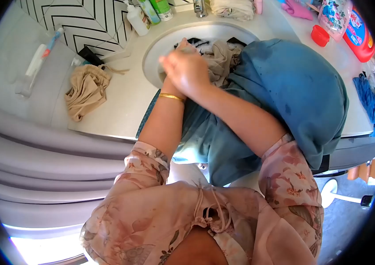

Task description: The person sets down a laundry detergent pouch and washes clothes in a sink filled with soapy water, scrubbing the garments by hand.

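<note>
Both of my hands are together over the left part of the white sink basin (152,70). My right hand (185,70), fingers curled and slightly blurred, crosses over my left hand (183,45), which is mostly hidden behind it. Whether anything is between them I cannot make out. A gold bangle (172,96) circles my left wrist. Beside my hands, a bunched beige cloth (220,62) lies in the basin with some dark fabric. A large teal cloth (291,84) with wet spots spreads from the basin across the counter and hangs over its front edge, under my right forearm.
A crumpled tan garment (88,88) lies on the counter (119,112) at left. Behind the basin stand a white pump bottle (137,20), a faucet (200,8) and folded white cloth (233,9). At right are a red cap (320,35) and a detergent bottle (359,37).
</note>
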Demonstrator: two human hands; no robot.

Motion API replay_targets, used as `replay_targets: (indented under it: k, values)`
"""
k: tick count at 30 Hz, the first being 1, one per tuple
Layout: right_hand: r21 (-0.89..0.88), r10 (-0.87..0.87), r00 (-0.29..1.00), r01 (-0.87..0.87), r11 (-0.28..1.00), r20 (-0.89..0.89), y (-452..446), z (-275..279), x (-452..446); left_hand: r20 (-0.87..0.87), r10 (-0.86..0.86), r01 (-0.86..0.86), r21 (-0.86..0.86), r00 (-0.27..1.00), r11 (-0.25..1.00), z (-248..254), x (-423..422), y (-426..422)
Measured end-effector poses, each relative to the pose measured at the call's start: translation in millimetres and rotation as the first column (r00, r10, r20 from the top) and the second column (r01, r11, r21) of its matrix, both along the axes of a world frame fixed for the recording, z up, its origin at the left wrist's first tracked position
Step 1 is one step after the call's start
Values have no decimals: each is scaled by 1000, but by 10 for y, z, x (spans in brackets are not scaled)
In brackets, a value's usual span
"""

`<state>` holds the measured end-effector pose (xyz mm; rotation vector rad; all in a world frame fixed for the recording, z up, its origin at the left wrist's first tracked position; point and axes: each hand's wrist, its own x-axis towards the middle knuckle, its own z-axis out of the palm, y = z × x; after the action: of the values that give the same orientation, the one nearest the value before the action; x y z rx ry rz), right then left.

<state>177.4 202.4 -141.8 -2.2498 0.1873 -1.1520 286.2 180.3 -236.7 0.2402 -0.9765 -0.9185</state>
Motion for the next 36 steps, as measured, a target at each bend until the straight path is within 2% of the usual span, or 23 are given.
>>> replay_targets:
  k: [1, 4, 6, 7, 8, 9, 10, 11, 13, 14, 15, 16, 18, 21, 24, 25, 26, 28, 29, 30, 32, 34, 36]
  values:
    - [-114, -11, 1000, 9, 993, -18, 88, 23, -81, -11, 116, -111, 194, 993, 975, 127, -120, 69]
    - [216, -394, 918, 395, 893, -52, -621, -2, 96, 88, 432, -375, 668, 897, 643, 688, -541, 162]
    - [396, -330, 944, 316, 862, -34, -881, 13, 50, 210, 457, -477, 632, 864, 611, 760, -727, 65]
    - [402, -284, 959, 260, 878, 2, -816, -64, 56, 709, 407, -799, 383, 576, 463, 710, -635, 95]
    - [405, -237, 971, 202, 892, 38, -699, -116, 61, 963, 258, -929, -22, 80, 369, 618, -443, 174]
    - [123, -282, 959, 277, 953, 31, -460, -134, 99, 887, 61, -820, -449, -459, 354, 574, -334, 204]
    - [-21, -235, 938, 238, 971, -254, -189, -117, 130, 972, 215, -918, -167, -92, 359, 574, -337, 188]
    - [14, -255, 943, 264, 964, -212, -198, -113, 122, 896, 342, -905, 132, 284, 404, 560, -353, 199]
    - [84, -295, 947, 307, 948, -124, -377, -47, 78, 328, 479, -575, 571, 814, 586, 567, -396, 216]
    - [112, -321, 944, 328, 938, -76, -547, -20, 73, -72, 457, -313, 636, 886, 706, 597, -415, 195]
    - [369, -356, 933, 311, 876, 59, -854, -75, 134, 78, 498, -404, 697, 864, 593, 759, -560, 201]
    - [363, -406, 908, 416, 834, -106, -1017, -7, 33, 229, 511, -493, 731, 828, 471, 919, -696, 201]
    - [632, -170, 982, 182, 754, -80, -1175, -122, 147, 83, 423, -336, 750, 902, 570, 828, -489, 157]
    - [988, 182, 975, -140, 70, 125, -1186, 20, -6, -90, 357, -192, 708, 930, 680, 879, -375, 280]
    - [980, 550, 818, -200, -1, 168, -1103, 74, -60, -127, 371, -187, 688, 920, 701, 881, -275, 312]
    - [957, 592, 791, -267, 110, 153, -1023, 78, -37, -138, 373, -171, 710, 917, 683, 873, -233, 293]
    - [861, 532, 845, -225, 456, -61, -973, 60, -15, -148, 376, -154, 733, 915, 663, 869, -215, 288]
    - [359, 208, 910, -71, 931, -359, -849, 7, 24, -183, 535, -230, 756, 825, 613, 836, -162, 300]
    - [117, -24, 968, 55, 992, -251, -639, 9, 3, -217, 535, -221, 738, 817, 637, 672, -5, 268]
    - [128, -40, 978, 68, 989, -205, -389, 64, -20, -249, 533, -214, 719, 809, 661, 533, 111, 256]
    - [-144, 31, 999, -25, 989, 37, -75, -44, -16, -359, 216, -142, 222, 908, 965, 279, -30, 305]
    - [-27, -178, 980, 181, 983, 88, -309, -67, 42, -200, 339, -218, 457, 919, 862, 429, -377, 245]
    - [611, -224, 968, 245, 753, -112, -771, 182, -10, -14, 413, -313, 628, 910, 712, 775, -702, 106]
